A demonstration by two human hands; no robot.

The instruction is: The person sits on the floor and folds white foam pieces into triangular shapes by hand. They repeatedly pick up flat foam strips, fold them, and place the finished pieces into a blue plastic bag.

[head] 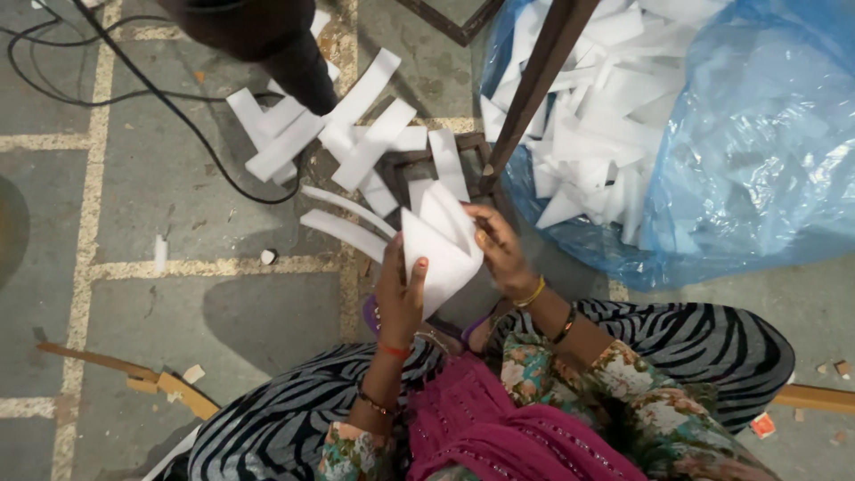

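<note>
The blue bag runs off the right edge

At the bottom of the frame the person wore black-and-white zebra-striped trousers and a floral top with a magenta scarf between the arms. The left hand had a red thread and dark bangle at its wrist — the right hand a yellow bangle and a dark one.

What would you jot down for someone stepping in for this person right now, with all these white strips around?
Left hand: gripping a stack of white foam sheets from below.
Right hand: pinching the same stack at its right edge.
Loose white strips lie on the concrete floor ahead; many more fill the blue plastic bag on the right.
Done: one bundle gathered in hand.
Left: the floor strips are not yet picked up.
</note>
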